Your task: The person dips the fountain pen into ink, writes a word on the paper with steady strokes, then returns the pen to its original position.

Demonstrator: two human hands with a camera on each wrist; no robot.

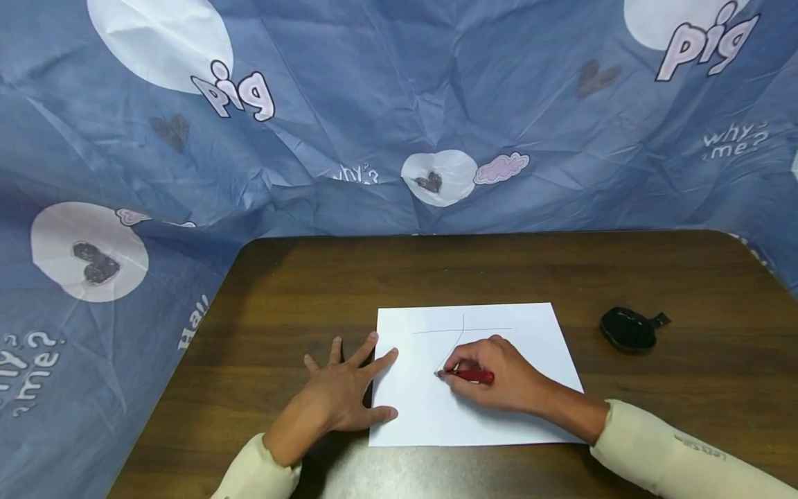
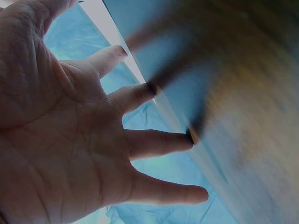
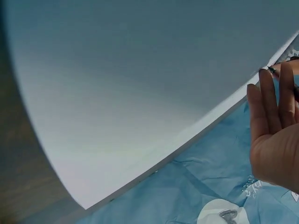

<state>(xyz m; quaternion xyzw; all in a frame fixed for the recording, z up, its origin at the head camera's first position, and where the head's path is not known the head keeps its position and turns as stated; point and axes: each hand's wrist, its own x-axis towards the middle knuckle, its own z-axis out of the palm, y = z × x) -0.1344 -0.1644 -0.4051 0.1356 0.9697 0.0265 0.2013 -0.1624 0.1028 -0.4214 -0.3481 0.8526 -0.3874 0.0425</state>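
Note:
A white sheet of paper (image 1: pixel 411 409) lies on the wooden table, bearing a nearly level line crossed by a stroke that bends down to the left. My right hand (image 1: pixel 499 374) pinches a red pen (image 1: pixel 476 376), its tip at the lower end of that stroke. In the right wrist view the fingers of the right hand (image 3: pixel 275 126) show at the right edge, the pen partly hidden behind them. With fingers spread, my left hand (image 1: pixel 343 395) rests at the paper's left edge, thumb and index finger on the sheet. The left wrist view shows its palm (image 2: pixel 70 135) and straight fingers.
A small black object with a short tab (image 1: pixel 628 329) lies on the table right of the paper. The brown wooden table (image 1: pixel 299 284) reaches back to a blue printed cloth (image 1: pixel 349 104) hanging behind and at the left.

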